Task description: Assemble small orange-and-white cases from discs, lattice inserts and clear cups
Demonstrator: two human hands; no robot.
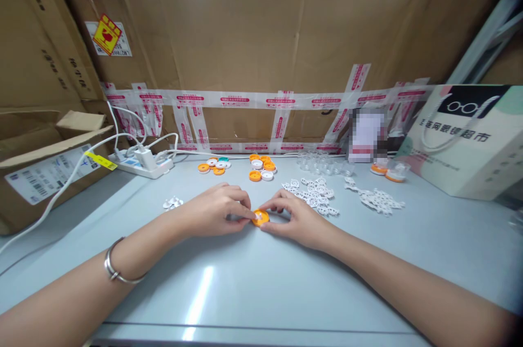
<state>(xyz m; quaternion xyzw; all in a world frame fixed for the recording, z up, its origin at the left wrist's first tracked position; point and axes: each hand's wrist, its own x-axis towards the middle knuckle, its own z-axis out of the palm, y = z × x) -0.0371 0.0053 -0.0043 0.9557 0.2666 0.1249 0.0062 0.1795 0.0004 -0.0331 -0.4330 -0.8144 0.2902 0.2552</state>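
On the table in front of me lies an orange round plastic cap [265, 220] with a small white plastic piece [259, 217] inside it. My right hand [295, 217] grips the cap's rim between thumb and index finger. From the other side, my left hand [229, 209] has its thumb and index finger pinched together at the white piece, the fingertip reaching over the rim. Just left of that hand is a small pile of white plastic bits [173, 203]. White openwork plastic pieces [316, 194] are heaped beyond my right hand.
Orange and white caps [261, 166] stand behind my hands, with another group [215, 165] to their left. Clear plastic cups [322, 164], more white pieces [379, 201] and cupped orange caps [394, 174] are farther right. A power strip [153, 168], cardboard box [53, 172] and paper bag [469, 145] flank the table.
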